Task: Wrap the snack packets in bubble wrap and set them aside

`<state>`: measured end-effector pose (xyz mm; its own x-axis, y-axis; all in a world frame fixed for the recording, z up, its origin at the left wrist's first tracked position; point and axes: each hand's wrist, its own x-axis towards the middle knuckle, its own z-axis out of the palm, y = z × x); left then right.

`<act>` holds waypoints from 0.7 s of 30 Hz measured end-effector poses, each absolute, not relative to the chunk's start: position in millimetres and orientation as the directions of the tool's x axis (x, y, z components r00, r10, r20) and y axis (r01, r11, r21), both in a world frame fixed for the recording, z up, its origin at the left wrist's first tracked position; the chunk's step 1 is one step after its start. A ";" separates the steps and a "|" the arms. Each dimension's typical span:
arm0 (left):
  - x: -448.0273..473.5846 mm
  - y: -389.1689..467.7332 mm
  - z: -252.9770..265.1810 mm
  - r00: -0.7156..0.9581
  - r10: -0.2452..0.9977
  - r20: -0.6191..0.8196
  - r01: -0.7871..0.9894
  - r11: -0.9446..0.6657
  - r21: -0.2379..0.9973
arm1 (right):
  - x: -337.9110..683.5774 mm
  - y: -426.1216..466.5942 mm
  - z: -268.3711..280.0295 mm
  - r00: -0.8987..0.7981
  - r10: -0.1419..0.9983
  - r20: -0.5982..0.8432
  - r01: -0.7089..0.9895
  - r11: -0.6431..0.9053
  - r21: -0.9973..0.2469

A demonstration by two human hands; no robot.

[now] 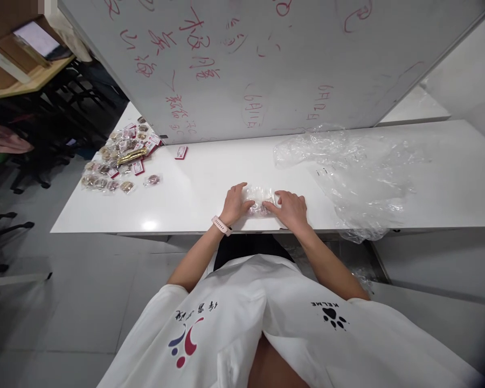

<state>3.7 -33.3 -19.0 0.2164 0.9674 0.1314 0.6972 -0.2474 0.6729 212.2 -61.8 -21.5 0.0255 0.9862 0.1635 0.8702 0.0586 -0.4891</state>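
Observation:
A clear, crinkled plastic packet (260, 201) lies on the white table near its front edge, between my two hands. My left hand (235, 206), with a pale pink band at the wrist, grips its left side. Its thumb rests on the near part of the plastic and its fingers curl along the left edge. On the opposite side my right hand (290, 209) holds the packet's right end, thumb on top and fingers bent beside it. What the packet contains, if anything, is too unclear to tell.
Crumpled clear plastic sheeting (359, 172) spreads over the right of the table (194, 210) and hangs over its front edge. Several small wrapped items (117, 156) are heaped at the left end, with a red-and-white card (181, 152) apart from them. A whiteboard (242, 70) stands behind.

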 end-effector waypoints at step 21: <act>17.0 -65.5 -15.4 0.511 0.741 0.435 0.625 -0.668 0.403 | 228.0 -60.7 23.4 -0.382 0.897 -0.222 0.768 0.175 -0.616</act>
